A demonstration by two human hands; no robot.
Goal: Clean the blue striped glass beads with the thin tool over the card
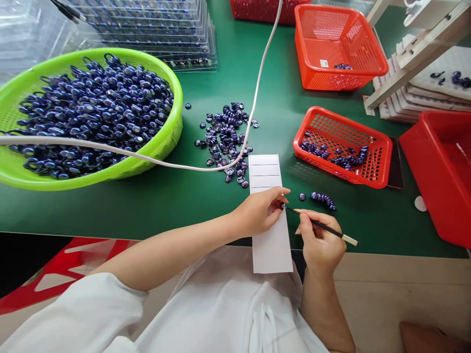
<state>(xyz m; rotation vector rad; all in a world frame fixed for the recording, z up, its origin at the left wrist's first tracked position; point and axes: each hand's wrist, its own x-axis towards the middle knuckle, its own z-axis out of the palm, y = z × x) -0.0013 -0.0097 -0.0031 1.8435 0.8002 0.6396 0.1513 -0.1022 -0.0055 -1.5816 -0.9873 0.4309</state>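
Observation:
My left hand [259, 211] is closed, pinching a small dark shiny piece [282, 206] over a white paper strip [272, 252] with ruled lines. In my right hand [322, 240] is a thin black brush-like tool [324, 226] with a pale end. Its tip meets the small piece at my left fingertips; the exact contact is too small to make out. Just beyond my right hand lie a row of dark blue shiny pieces [324, 200] and a single one [302, 196]. A loose pile of similar pieces [226, 132] spreads beyond the paper.
A green basket [176, 127] heaped with dark blue looped pieces stands left. Red baskets [342, 174] [309, 73] and a red bin [437, 181] are at right. A white cable [172, 165] crosses the green table [206, 215]. Clear trays [154, 29] are stacked at the back.

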